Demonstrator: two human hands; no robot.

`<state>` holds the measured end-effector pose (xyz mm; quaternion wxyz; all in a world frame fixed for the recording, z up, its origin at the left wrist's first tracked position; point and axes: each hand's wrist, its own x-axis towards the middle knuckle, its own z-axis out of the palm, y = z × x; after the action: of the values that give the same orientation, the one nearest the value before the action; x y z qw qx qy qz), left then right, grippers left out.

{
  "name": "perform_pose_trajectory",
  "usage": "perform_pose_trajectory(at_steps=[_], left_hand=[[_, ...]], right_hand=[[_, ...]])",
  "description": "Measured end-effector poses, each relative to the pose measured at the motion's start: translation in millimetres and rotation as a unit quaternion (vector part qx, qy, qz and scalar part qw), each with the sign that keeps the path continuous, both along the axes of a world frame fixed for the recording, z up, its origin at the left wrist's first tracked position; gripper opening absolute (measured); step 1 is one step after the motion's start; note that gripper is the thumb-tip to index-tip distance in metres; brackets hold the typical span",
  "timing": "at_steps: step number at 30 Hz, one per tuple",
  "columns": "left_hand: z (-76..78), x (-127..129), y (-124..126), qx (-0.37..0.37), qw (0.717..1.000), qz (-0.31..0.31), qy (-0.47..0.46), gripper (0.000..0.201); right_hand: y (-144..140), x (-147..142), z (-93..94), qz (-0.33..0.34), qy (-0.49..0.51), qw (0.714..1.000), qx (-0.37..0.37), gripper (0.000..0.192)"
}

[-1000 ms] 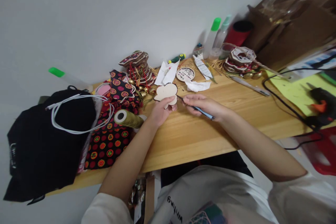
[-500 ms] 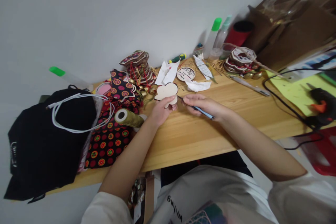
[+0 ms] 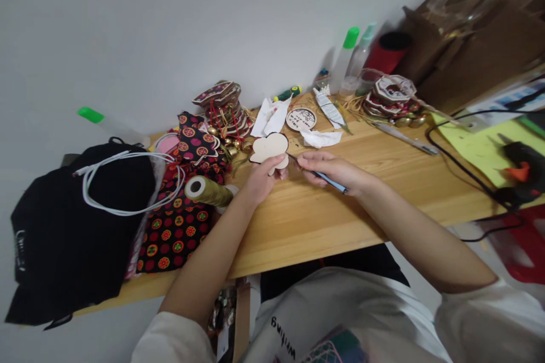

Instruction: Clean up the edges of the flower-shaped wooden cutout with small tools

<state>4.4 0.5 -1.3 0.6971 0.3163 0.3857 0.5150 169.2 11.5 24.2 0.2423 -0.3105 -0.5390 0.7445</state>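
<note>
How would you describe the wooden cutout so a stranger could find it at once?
Start at the wooden table and follow the left hand to its fingertips. It holds up the cutout, a flat, pale, lobed shape. Unlike the patterned fabric beside it, it is plain and bare.

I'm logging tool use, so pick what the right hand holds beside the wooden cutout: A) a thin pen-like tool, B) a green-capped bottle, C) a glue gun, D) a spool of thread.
A: the right hand grips a thin pen-like tool, its tip at the edge of the flower-shaped wooden cutout that the left hand holds.
</note>
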Motion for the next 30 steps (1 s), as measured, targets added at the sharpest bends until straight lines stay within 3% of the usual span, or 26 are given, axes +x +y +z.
perform_pose_trajectory(at_steps=[13,21,30], left_hand=[[-1.3,2.0,-0.6,0.001,1.0,0.018,0.013,0.02],[0.1,3.0,-2.4,0.004,0.999,0.014,0.038,0.018],[-0.8,3.6,-4.0,0.013,0.999,0.009,0.052,0.016]], right_hand=[[1.1,-0.9,-3.6,-0.019,-0.02,0.999,0.016,0.027],[0.5,-3.5,-5.7,-0.046,-0.044,0.996,0.065,0.026],[0.5,-2.9,-4.7,-0.033,-0.032,0.997,0.064,0.026]])
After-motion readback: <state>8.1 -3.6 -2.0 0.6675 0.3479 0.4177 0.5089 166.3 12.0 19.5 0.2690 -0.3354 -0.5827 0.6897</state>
